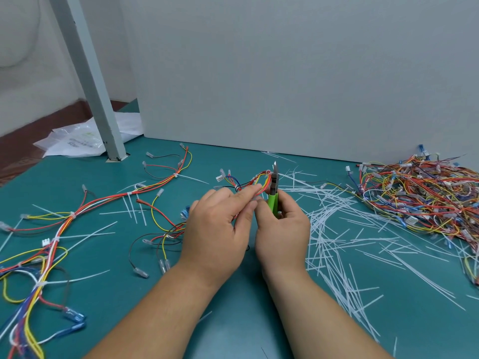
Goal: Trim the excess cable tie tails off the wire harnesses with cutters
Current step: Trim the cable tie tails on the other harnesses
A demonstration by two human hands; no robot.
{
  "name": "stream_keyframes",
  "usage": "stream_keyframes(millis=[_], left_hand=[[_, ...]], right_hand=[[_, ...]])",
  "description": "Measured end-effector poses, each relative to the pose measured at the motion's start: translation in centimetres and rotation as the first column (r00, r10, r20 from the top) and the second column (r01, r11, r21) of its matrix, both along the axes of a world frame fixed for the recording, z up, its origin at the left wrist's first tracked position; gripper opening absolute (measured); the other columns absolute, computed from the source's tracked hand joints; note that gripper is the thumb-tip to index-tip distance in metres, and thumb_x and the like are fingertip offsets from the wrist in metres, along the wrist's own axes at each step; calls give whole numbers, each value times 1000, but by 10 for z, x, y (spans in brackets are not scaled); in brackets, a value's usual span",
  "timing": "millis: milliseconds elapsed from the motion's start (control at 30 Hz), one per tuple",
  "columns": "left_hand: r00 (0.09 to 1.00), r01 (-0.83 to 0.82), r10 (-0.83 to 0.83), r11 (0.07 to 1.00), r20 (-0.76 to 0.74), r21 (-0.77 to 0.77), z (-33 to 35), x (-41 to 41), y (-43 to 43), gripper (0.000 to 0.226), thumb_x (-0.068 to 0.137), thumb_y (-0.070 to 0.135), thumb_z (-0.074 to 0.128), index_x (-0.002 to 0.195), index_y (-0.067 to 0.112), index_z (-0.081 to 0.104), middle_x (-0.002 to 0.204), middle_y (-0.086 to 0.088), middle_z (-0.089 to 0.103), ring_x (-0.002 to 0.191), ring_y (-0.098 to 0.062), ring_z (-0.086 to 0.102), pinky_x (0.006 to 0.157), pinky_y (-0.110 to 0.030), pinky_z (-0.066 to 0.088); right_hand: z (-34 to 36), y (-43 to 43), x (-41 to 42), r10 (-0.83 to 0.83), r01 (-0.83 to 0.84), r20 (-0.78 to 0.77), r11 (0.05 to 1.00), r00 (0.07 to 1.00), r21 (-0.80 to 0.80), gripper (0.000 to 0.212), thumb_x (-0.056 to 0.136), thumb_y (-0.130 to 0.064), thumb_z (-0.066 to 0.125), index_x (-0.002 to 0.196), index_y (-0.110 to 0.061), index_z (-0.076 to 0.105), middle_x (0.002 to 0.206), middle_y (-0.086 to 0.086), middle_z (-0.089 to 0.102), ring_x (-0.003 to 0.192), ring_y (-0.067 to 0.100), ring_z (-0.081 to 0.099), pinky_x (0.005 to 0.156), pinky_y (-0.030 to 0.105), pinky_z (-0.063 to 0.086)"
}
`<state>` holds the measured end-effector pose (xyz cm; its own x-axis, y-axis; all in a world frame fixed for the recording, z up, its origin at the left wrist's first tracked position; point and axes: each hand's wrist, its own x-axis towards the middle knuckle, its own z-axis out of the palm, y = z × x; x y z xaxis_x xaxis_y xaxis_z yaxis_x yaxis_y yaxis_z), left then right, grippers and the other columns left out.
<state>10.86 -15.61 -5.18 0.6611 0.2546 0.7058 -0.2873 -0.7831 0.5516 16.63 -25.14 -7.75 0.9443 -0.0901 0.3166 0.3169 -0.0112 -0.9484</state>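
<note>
Your left hand (215, 229) pinches one harness (255, 181) at mid-frame, fingers curled on its wires. Your right hand (281, 229) wraps the green handles of the one pair of cutters (273, 187), blades upright at that bundle's tie. More harnesses (64, 224), too entangled to count, sprawl over the left of the table (233, 332); a heaped pile (420, 195) fills the right edge, countless white tails (334, 244) lie beside it, and one post (90, 81) and some bags (75, 141) sit upper left.
</note>
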Motion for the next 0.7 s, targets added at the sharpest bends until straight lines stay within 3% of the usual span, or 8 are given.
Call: stream_keyframes(millis=[267,533,700], left_hand=[[1000,0,0,1000,-1,7,0,0,0,31,99,27,58,126,27,72,69,9,39,70,-21,47,64,-49,46],[1000,0,0,1000,-2,8,0,0,-1,31,98,28,58,126,28,72,69,9,40,71,-20,47,64,-48,46],[1000,0,0,1000,0,9,0,0,-1,31,98,29,58,126,28,72,69,9,40,71,-20,47,64,-48,46]], right_hand=[[1,-3,0,35,-35,3,999,999,13,16,88,-19,68,84,-5,64,65,0,37,61,14,29,54,32,25],[1,0,-1,-2,2,1,1000,1000,-2,22,80,-28,66,77,-7,59,61,-7,37,59,14,31,55,33,29],[0,-2,-1,12,-12,-4,1000,1000,12,19,83,-23,67,77,-7,59,61,-5,37,59,13,30,53,32,27]])
